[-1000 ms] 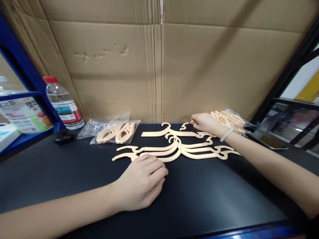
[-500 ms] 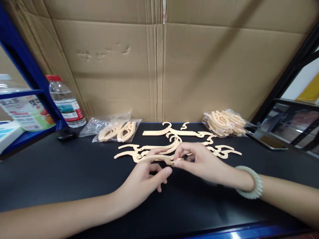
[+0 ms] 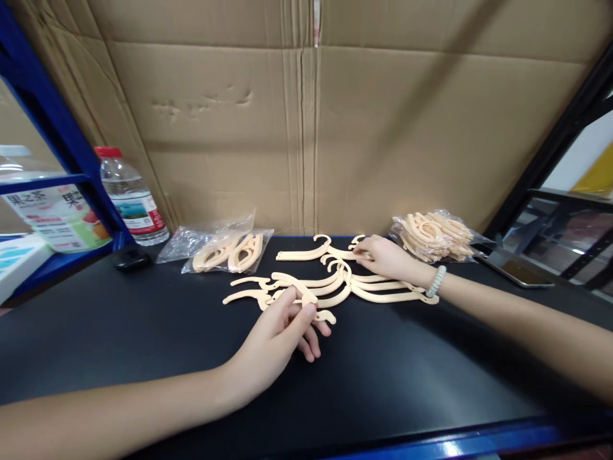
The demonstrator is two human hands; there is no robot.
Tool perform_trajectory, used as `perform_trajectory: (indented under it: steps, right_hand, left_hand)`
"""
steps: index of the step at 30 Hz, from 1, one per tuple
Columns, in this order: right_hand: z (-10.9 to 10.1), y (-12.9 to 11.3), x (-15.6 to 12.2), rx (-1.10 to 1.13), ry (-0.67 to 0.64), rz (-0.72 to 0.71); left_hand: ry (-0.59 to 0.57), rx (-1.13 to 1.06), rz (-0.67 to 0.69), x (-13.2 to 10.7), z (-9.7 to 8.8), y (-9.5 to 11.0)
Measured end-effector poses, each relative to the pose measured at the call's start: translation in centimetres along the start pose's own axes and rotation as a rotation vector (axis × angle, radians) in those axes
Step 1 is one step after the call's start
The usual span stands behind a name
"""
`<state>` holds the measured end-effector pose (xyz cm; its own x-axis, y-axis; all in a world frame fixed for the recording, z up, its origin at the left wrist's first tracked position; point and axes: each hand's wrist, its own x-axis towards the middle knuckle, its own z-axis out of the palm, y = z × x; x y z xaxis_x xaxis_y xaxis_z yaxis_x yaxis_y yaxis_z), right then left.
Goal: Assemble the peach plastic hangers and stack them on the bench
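Observation:
My left hand (image 3: pixel 282 332) is closed on a cream plastic hanger piece (image 3: pixel 299 285), held between thumb and index finger above the table. A hooked cream end (image 3: pixel 326 317) shows beside its fingers. Farther back, my right hand (image 3: pixel 387 257) has its fingers closed at the right arm of the rearmost hanger (image 3: pixel 301 255); the fingers hide part of that arm. Several more cream hangers (image 3: pixel 378 297) lie overlapping between the hands, their hooks toward the middle. Curved loose-looking pieces (image 3: pixel 242 294) lie at their left ends. A small hook piece (image 3: pixel 357 241) is just left of my right hand.
Clear bags of cream hanger parts lie at back left (image 3: pixel 227 252) and back right (image 3: pixel 431 236). A water bottle (image 3: pixel 136 207) and a black mouse-like object (image 3: pixel 131 259) are at left. A phone (image 3: pixel 517 271) lies at right. Cardboard (image 3: pixel 215 140) stands behind the black table (image 3: pixel 407 377).
My right hand has left the piece by my left hand and moved back and right to the rear hanger. My left hand keeps its piece, now tilted differently.

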<state>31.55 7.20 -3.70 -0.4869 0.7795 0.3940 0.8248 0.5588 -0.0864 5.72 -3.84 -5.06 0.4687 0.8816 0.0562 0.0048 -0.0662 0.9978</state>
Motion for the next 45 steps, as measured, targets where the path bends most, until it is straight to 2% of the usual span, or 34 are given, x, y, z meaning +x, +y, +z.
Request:
perform_trajectory:
  steps: [4, 7, 12, 16, 19, 23, 30, 36, 39, 45]
  right_hand:
    - [1.2, 0.5, 0.8, -0.007, 0.015, -0.009]
    - [1.0, 0.2, 1.2, 0.015, 0.041, -0.011]
    - [-1.8, 0.1, 0.6, 0.074, 0.115, 0.027]
    - [-4.9, -0.5, -2.0, 0.135, 0.204, 0.01]
    - [-5.9, -1.4, -4.6, 0.141, 0.185, -0.041]
    - [-5.4, -2.4, -6.8, 0.172, 0.132, -0.085]
    - [-4.3, -2.9, -7.6, 0.224, 0.129, -0.137]
    - [-3.9, -3.0, -8.4, 0.238, 0.116, -0.034]
    - [-3.6, -3.2, -8.6, 0.234, 0.141, -0.053]
    - [-3.4, -3.7, -8.6, 0.214, 0.2, -0.139]
  left_hand:
    - [-0.008, -0.003, 0.034, -0.1, -0.1, -0.2]
    - [0.003, -0.002, 0.048, -0.1, -0.1, -0.1]
    - [0.089, -0.004, 0.027, -0.3, -0.4, 1.0]
    - [0.161, -0.029, -0.004, -0.8, -1.1, 1.8]
    - [0.199, -0.054, -0.018, -1.2, -1.7, 2.0]
    - [0.263, -0.095, -0.019, -1.5, -2.4, 1.8]
    - [0.277, -0.086, -0.036, -1.4, -3.1, 1.1]
    - [0.227, -0.064, -0.002, -1.5, -3.2, 1.4]
    - [0.193, -0.103, -0.01, -1.8, -3.4, 1.6]
    - [0.052, -0.264, -0.1, -2.1, -3.9, 1.3]
